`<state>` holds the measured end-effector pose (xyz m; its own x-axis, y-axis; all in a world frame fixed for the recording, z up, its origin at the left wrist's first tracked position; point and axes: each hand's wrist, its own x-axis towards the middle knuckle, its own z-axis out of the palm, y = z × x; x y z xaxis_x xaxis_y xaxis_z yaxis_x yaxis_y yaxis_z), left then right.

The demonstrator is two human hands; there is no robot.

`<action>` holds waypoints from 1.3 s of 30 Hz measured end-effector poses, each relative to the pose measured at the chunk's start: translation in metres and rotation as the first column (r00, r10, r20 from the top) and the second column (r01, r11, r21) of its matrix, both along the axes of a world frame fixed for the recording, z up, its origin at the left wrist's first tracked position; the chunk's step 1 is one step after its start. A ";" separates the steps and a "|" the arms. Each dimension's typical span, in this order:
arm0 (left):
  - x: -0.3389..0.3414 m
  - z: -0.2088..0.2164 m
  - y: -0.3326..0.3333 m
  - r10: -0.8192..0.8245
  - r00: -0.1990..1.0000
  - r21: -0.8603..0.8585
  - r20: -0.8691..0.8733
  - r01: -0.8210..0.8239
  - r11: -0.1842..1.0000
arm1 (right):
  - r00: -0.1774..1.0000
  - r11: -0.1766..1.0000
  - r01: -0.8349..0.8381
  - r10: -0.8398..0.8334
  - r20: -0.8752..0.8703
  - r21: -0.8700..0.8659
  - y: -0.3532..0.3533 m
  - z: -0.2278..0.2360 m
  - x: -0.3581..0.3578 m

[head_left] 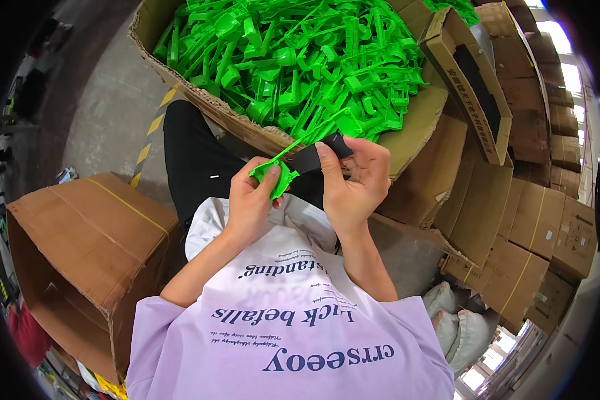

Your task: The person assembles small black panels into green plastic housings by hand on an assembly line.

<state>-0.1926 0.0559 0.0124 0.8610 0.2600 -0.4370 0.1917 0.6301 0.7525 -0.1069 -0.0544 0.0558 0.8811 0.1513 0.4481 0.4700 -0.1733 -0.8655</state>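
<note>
In front of my chest, my left hand (245, 208) pinches a bright green plastic part (281, 189) with a long thin stem pointing up toward the box. The fingers of my right hand (359, 183) are closed on a thin, flat black piece (305, 161). Its left end comes close to the green part; whether the two touch I cannot tell. Just beyond my hands stands a large cardboard box (210, 107), heaped with many similar green plastic parts (300, 60).
An open cardboard box (80, 220) lies to my left on the concrete floor (107, 127), near a yellow-and-black floor stripe (142, 155). On the right are an upright narrow carton (470, 100), open box flaps (473, 207), stacked cartons (533, 220) and white sacks (470, 337).
</note>
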 end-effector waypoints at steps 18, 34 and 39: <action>0.002 0.003 -0.002 0.020 1.000 0.005 0.021 -0.020 1.000 | 0.964 0.992 0.031 0.002 0.264 -0.119 0.004 0.000 0.000; 0.005 0.003 -0.005 0.060 0.997 0.031 -0.047 -0.059 0.998 | 0.966 0.965 0.082 -0.016 0.260 -0.248 0.004 0.010 -0.006; 0.003 0.002 -0.007 0.083 0.996 0.045 -0.025 -0.082 0.996 | 0.994 0.985 0.094 -0.100 -0.035 -0.143 0.006 0.004 -0.004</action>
